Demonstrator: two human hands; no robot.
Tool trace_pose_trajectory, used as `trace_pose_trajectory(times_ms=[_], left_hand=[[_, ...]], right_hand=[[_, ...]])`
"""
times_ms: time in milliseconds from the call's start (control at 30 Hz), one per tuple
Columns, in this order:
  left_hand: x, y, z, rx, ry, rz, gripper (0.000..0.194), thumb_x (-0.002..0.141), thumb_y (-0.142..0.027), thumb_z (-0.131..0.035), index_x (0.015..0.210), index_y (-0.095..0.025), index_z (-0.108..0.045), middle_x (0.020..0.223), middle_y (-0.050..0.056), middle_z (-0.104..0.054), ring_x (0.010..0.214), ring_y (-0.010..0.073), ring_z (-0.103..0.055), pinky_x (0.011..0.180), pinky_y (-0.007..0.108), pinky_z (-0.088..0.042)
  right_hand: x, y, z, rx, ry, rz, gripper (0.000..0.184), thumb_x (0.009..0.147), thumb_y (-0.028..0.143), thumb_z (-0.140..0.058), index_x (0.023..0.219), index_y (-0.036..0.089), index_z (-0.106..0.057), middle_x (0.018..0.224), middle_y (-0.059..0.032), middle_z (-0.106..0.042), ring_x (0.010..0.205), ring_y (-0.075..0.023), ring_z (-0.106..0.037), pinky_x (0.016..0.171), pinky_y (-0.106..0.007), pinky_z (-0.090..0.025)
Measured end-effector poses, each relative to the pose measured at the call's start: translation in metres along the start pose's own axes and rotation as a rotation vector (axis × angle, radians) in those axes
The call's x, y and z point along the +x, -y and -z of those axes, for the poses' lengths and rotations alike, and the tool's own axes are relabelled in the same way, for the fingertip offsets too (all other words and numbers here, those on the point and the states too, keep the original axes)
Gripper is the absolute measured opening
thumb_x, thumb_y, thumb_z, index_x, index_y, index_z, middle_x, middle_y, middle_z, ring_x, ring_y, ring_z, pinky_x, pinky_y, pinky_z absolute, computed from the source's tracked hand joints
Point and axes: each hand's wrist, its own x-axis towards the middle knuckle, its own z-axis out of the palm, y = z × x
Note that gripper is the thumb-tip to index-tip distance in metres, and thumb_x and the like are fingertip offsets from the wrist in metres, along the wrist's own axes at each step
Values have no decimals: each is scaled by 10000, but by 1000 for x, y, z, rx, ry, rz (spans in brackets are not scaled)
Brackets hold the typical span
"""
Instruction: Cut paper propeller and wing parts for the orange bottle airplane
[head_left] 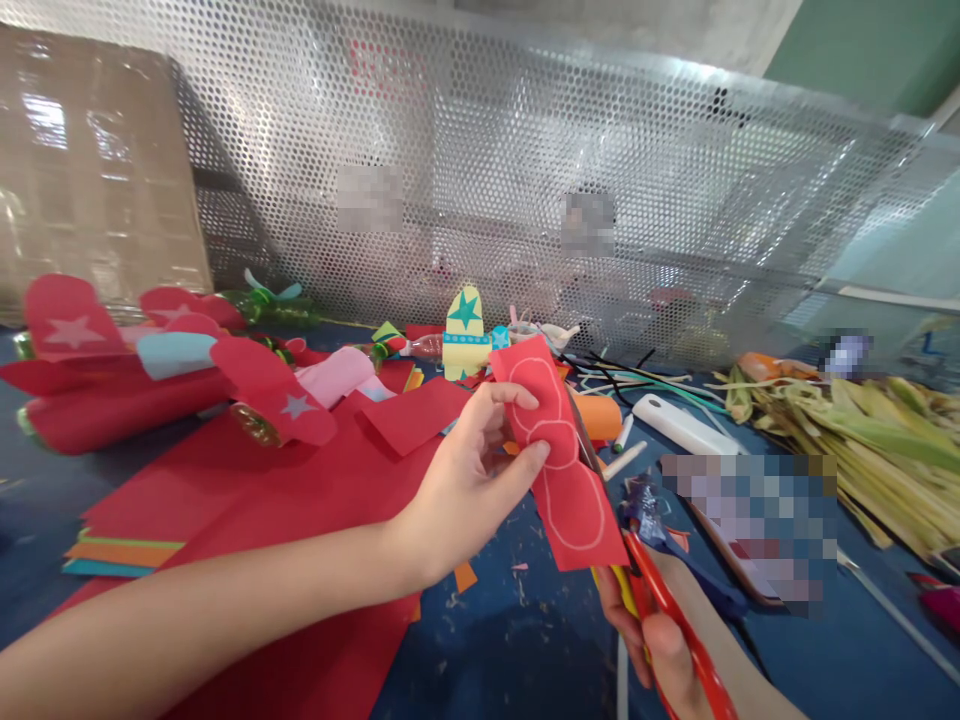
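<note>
Nearest camera: scissors (679, 605), handles held in right grip (670, 655). Red paper strip (592, 505) pinched in left grip (457, 490), thumb over pale outlines. Long axis slanting upper left to lower right; lower end nearer right grip, blade beside right edge. Beyond: orange roll (598, 416), white pen (625, 461) on desk (495, 660).

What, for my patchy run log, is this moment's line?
left hand: pinching red paper strip | right hand: holding scissors | strip: pale outlines drawn
</note>
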Motion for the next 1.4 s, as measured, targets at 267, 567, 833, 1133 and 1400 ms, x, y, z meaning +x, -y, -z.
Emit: trace_pose_trajectory(times_ms=[267, 567, 833, 1133, 1400], left_hand=[[-2, -1, 0, -61, -12, -10, 256, 877, -145, -549, 1052, -254, -397, 926, 6, -619, 835, 125, -618, 722, 248, -496], [1, -6, 1, -69, -21, -15, 263, 874, -175, -563, 1056, -258, -392, 821, -29, -578, 769, 111, -581, 687, 230, -474], [3, -7, 2, -77, -11, -21, 255, 890, -141, -532, 1065, -252, -384, 834, -34, -584, 775, 91, -576, 717, 216, -472], [4, -10, 2, -70, -20, -41, 239, 883, -123, -533, 1044, -235, -396, 810, -44, -569, 747, 73, -569, 701, 187, -462], [8, -7, 8, -8, -42, -62, 226, 893, -154, -544, 1050, -251, -413, 809, -47, -520, 743, 78, -525, 692, 183, -445]], right_hand=[[-1, 2, 0, 56, 7, -50, 677, 679, 913, -303, 687, 242, -392, 503, 55, -329, 421, -119, -345, 330, -238, -252], [-5, -2, 0, 74, -4, -85, 689, 649, 926, -324, 672, 239, -365, 517, 60, -325, 410, -96, -305, 312, -224, -223], [-6, 0, -2, 119, -41, -99, 699, 630, 925, -376, 686, 229, -390, 549, 60, -324, 430, -83, -269, 315, -210, -226], [-7, -3, -2, 131, 12, -133, 716, 608, 943, -344, 692, 233, -368, 495, 104, -229, 375, -57, -189, 289, -198, -211], [-3, -11, 2, 92, 56, -110, 723, 593, 948, -364, 690, 231, -367, 507, 93, -251, 419, -67, -229, 309, -201, -204]])
